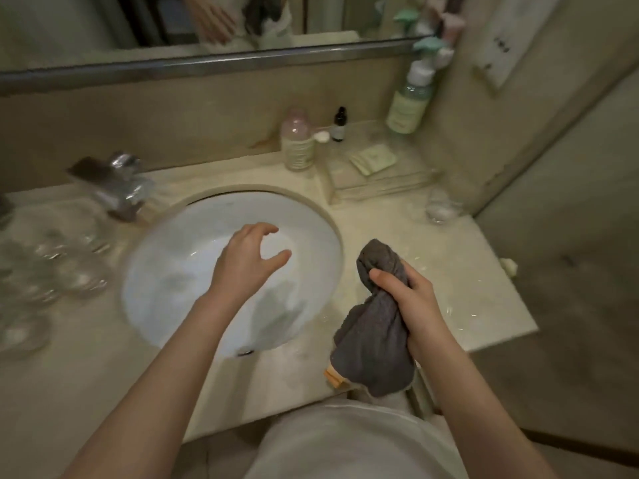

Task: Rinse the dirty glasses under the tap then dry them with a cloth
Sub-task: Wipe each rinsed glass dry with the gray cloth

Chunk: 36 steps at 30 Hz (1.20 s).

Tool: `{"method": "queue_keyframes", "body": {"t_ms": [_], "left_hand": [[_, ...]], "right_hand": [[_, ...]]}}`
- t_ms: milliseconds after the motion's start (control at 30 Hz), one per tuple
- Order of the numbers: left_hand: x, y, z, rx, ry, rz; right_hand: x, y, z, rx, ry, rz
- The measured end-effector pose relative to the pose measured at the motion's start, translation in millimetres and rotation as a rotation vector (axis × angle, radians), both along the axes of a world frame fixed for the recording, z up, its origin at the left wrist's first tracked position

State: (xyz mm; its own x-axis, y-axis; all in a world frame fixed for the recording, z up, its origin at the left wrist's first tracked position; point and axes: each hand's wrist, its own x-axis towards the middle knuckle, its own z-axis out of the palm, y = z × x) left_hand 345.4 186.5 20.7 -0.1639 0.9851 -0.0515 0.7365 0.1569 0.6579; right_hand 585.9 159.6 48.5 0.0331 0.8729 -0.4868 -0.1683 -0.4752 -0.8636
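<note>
1. Several clear glasses (pixel 52 267) stand bunched on the far left of the pale stone desk (pixel 397 236), blurred, so their exact count and whether they touch cannot be told.
2. Just behind them, toward the wall, sits the chrome tap (pixel 116 186), its spout angled toward the basin; no water can be made out.
3. Right of the glasses, the round white sink (pixel 162 236) is sunk into the desk, with a grey shadow on its near wall.
4. Above the bowl hovers the left hand (pixel 247 259), palm down. Its fingers (pixel 266 229) are spread and loosely curved, thumb apart, with nothing in them.
5. Behind the sink, against the wall, stands a pinkish bottle (pixel 296 141), with a small dark dropper bottle (pixel 338 125) just to its right.
6. Further right lies a clear tray (pixel 380 181) holding a pale green sachet (pixel 373 160), and a tall green-capped bottle (pixel 411 98) stands in the corner.
7. In front of these, over the desk's near right part, the right hand (pixel 411 305) grips a dark grey cloth (pixel 375 326). Thumb and fingers wrap tightly round its bunched middle; one end sticks up above the fist, the other hangs below the desk edge.
8. Near the right wall another clear glass (pixel 441 210) rests on the desk, well apart from the group.
9. Along the top runs a mirror (pixel 103 25) with a metal lower edge.
</note>
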Motion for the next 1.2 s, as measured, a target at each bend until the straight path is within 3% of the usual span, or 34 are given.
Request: {"method": "queue_keyframes", "body": {"t_ms": [367,567,833,967,1200], "left_hand": [[188.7,103.4,-28.9,-0.134,-0.056,-0.227],[246.5,140.8,-29.8,-0.145,0.030,-0.323],[284.3,181.7,-44.3,-0.218,0.043,-0.238],[285.4,180.2,-47.9,-0.147,-0.129,-0.297],[260.8,130.5,-6.9,-0.203,-0.668,-0.274]], "right_hand": [[166.1,33.6,-1.6,0.022,-0.055,-0.276],[205.6,33.0,-5.7,0.022,-0.094,-0.301],[226.8,31.2,-10.8,0.024,-0.128,-0.234],[225.7,30.9,-17.4,0.033,-0.144,-0.192],[205.4,46.0,-10.1,0.242,-0.304,-0.085]]}}
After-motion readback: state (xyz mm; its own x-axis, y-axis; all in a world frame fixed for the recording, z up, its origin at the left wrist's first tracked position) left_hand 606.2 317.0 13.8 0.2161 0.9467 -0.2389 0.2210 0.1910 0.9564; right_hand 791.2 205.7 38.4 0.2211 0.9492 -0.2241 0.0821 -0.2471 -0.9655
